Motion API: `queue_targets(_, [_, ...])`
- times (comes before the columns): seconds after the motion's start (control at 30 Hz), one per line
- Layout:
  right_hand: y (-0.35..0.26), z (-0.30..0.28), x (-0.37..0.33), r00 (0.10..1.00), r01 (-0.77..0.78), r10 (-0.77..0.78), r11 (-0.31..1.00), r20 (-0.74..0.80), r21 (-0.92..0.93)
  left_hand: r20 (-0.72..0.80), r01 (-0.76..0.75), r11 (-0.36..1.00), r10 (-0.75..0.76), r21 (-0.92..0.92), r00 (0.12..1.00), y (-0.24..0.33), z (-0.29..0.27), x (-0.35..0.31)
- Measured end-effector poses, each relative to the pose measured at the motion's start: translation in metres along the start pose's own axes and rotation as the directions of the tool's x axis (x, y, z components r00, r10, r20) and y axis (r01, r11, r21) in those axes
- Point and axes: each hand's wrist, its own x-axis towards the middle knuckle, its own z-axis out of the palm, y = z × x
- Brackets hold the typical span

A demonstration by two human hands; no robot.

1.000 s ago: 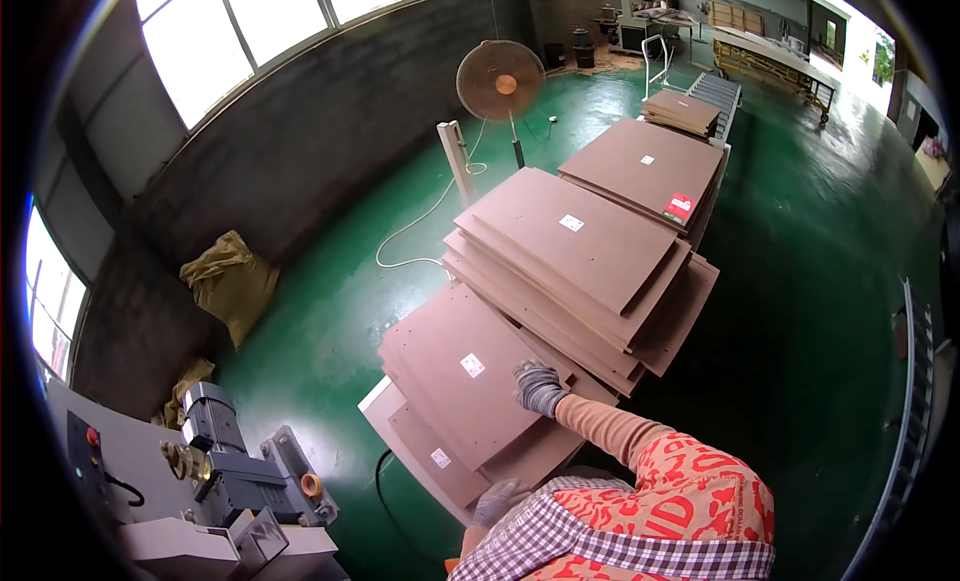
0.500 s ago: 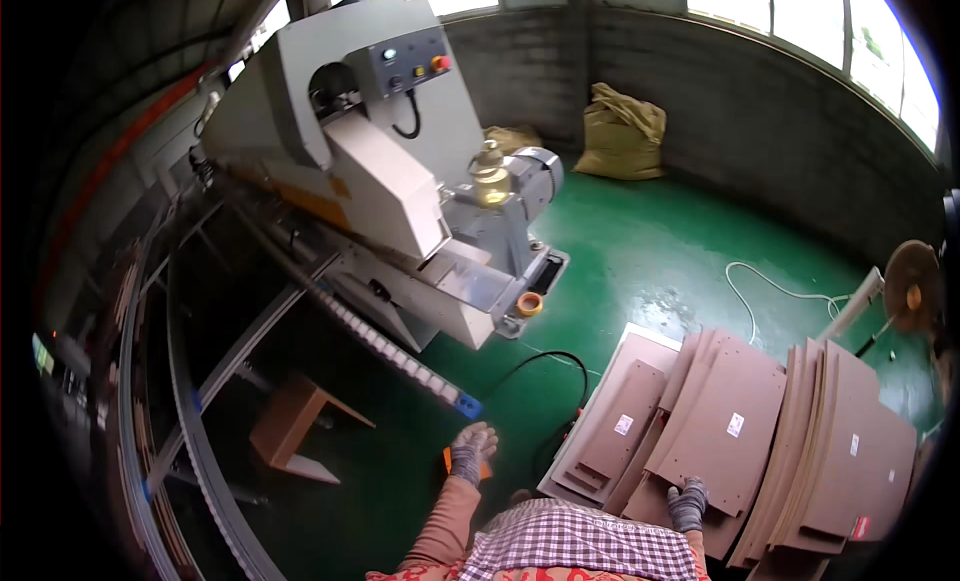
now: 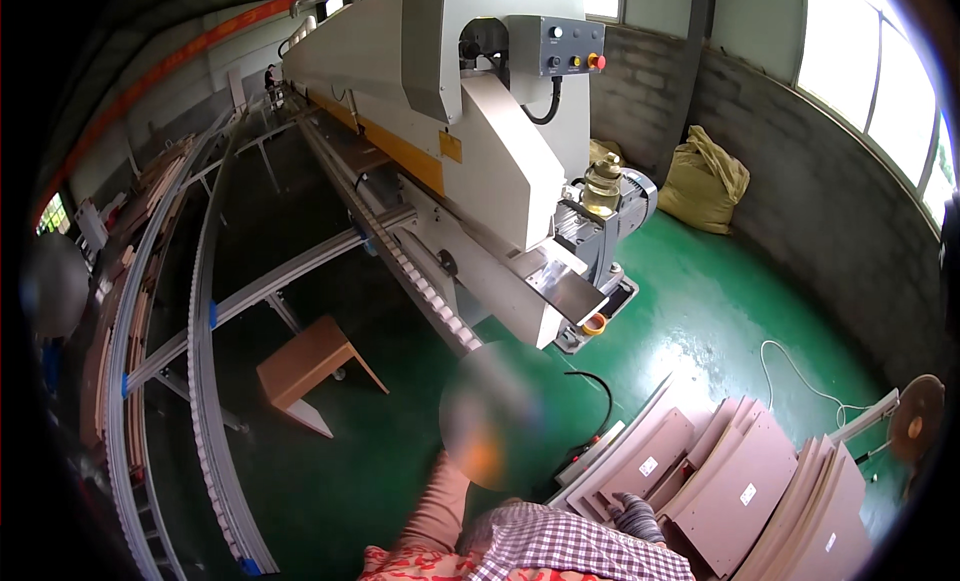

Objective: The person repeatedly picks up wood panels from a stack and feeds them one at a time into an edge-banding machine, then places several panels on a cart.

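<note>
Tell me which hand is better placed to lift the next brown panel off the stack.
Probably the right hand: gloved, it already rests against the stacked brown panels at lower right. The left hand is raised toward the machine's feed rail, blurred, well away from the stack.

Green floor, brown boards, checked sleeve.

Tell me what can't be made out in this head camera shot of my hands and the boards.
- Left hand: smeared by a blur patch in the head view, so its grip is unreadable.
- Right hand: gloved, on the stacked brown boards, partly hidden by the checked sleeve.
- Board labels: too small.
- Pedestal fan: cut by the dark rim.
</note>
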Motion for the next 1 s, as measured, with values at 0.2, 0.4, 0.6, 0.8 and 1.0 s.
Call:
queue_targets(0.2, [0.034,0.039,-0.008,0.985,-0.158,0.156,0.987,0.077,0.029,0.319,-0.482,0.841,0.4,0.244,0.859,-0.036,0.008,0.008])
queue_targets(0.4, [0.019,0.017,-0.033,0.965,-0.245,0.25,0.967,0.074,-0.068,0.354,-0.433,0.871,0.339,0.232,0.872,-0.023,0.029,-0.005])
queue_targets(0.6, [0.03,0.023,-0.04,0.964,-0.253,0.257,0.966,0.074,-0.055,0.359,-0.408,0.886,0.315,0.221,0.879,-0.022,0.032,-0.012])
queue_targets(0.8, [0.046,0.036,-0.043,0.969,-0.232,0.233,0.972,0.085,-0.03,0.173,0.052,0.998,-0.055,0.018,0.983,-0.006,0.035,-0.014])
queue_targets(1.0, [0.017,0.013,-0.059,0.985,-0.144,0.153,0.983,0.08,-0.11,0.28,-0.02,0.996,0.044,-0.088,0.959,-0.007,0.052,-0.021])
